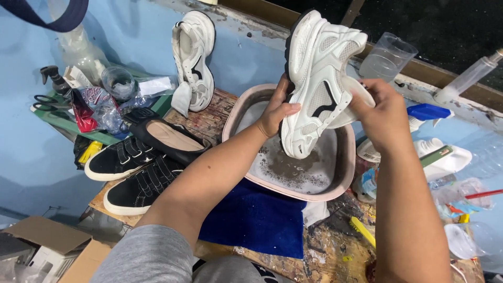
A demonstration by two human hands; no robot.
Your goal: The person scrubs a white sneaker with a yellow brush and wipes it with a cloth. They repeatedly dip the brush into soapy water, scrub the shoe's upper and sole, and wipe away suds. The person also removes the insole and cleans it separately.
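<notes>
In the head view, a white mesh sneaker [320, 78] is held toe-down over a pink wash basin [343, 181] of grey, foamy water, its toe just above the surface. The left hand [277, 111] has its grip pressed together on the sneaker's sole edge, thumb across the side of the upper. The right hand [381, 116] is on the sneaker's other side, fingers curled around a white object pressed to the upper; what that object is cannot be told.

The basin stands on a paint-stained wooden desk [325, 246]. Touching the basin's near rim lies a dark blue cloth [257, 220]. Left of the basin lies a black slip-on shoe with a beige insole [170, 139], and further left a pair of black strap sneakers [131, 173]. Beyond the basin's far-left rim, a second white sneaker [195, 57] leans upright against the blue wall. Behind the basin to the right stands a clear plastic measuring cup [386, 56]; right of the basin is a spray bottle with a blue trigger [427, 112]. A yellow brush handle [362, 231] lies near the basin's near-right corner.
</notes>
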